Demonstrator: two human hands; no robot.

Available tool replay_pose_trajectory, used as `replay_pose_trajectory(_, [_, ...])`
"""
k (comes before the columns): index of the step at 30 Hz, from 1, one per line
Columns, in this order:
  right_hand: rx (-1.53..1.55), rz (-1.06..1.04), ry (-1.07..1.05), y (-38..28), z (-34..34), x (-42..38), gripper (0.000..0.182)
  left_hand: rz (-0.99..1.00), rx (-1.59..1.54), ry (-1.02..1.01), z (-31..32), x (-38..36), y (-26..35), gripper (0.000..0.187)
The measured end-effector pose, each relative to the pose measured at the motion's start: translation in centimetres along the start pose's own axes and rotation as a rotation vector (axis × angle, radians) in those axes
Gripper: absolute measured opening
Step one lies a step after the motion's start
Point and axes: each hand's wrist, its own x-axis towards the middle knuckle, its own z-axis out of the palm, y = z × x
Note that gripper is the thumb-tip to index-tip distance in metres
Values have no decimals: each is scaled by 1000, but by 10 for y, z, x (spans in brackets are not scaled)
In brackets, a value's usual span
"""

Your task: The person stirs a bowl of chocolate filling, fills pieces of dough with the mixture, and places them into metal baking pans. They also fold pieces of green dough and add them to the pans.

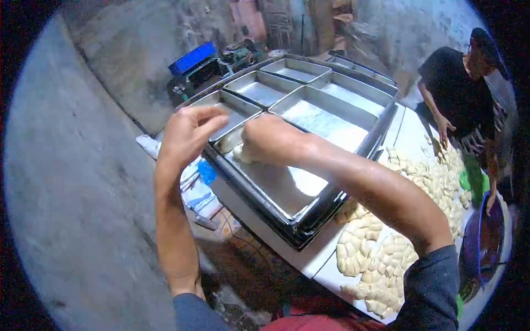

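Sleeve (428, 287) looming, my right hand (268, 138) gripping dough (243, 155) inside the tin (306, 193), far end, left hand (185, 132) hovering empty, fingers parted, room stretching nearward

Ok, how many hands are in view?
4: the wearer's left hand near the pans, right hand at the nearest pan, and a co-worker's two: one near the dough, the other at the purple basin.

"What are the trays (326, 118) at mid-picture?"
"Shiny metal, inside a glossy dark border (302, 238)."
"And the dough (359, 251), lower right?"
"Smooth, matt."
"Crate (193, 58), upper left?"
"It looks like plastic."
"That sleeve (433, 284) at bottom right?"
"Matt cloth, dark grey."
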Motion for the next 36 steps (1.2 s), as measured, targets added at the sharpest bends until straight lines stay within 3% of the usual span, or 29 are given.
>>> replay_pose_trajectory(5, [-177,124,87,-4,-39,-11,20,69,306,-256,4,3,8,26])
replay_pose_trajectory(9, [-255,-112,-61,25,-35,-5,17,-30,443,-488,16,11,21,29])
replay_pose_trajectory(13, [-259,-123,-41,26,-16,4,17,82,471,-536,22,23,4,34])
replay_pose_trajectory(16, [-212,-192,-82,28,-17,15,17,28,453,-608,13,27,1,32])
replay_pose_trajectory(19, [-173,-288,26,34,1,15,17,11,510,-645,15,30,9,36])
replay_pose_trajectory(22, [-251,-239,-49,40,-5,17,21,-49,544,-678,20,36,6,41])
replay_pose_trajectory(23, [-224,-260,-24,42,-6,11,21,40,432,-585,22,33,-7,43])
replay_pose_trajectory(25, [-132,-332,74,42,-14,-4,23,-24,275,-660,21,35,-10,43])
replay_pose_trajectory(27, [-295,-330,218,40,-36,-23,27,-188,277,-753,18,34,13,38])
replay_pose_trajectory(28, [-212,-394,425,52,-41,-36,28,-178,187,-735,19,32,1,35])
replay_pose_trajectory(29, [-187,-452,497,66,-50,-49,27,-258,3,-692,23,29,-14,38])
replay_pose_trajectory(31, [-83,-173,435,83,-65,-137,18,-176,34,-619,10,27,-39,56])
replay_pose_trajectory(33, [8,72,411,73,-89,-243,14,-142,-104,-478,3,18,-39,54])
replay_pose_trajectory(36, [-64,240,673,109,-47,-385,23,-42,-90,-287,7,-12,-8,52])
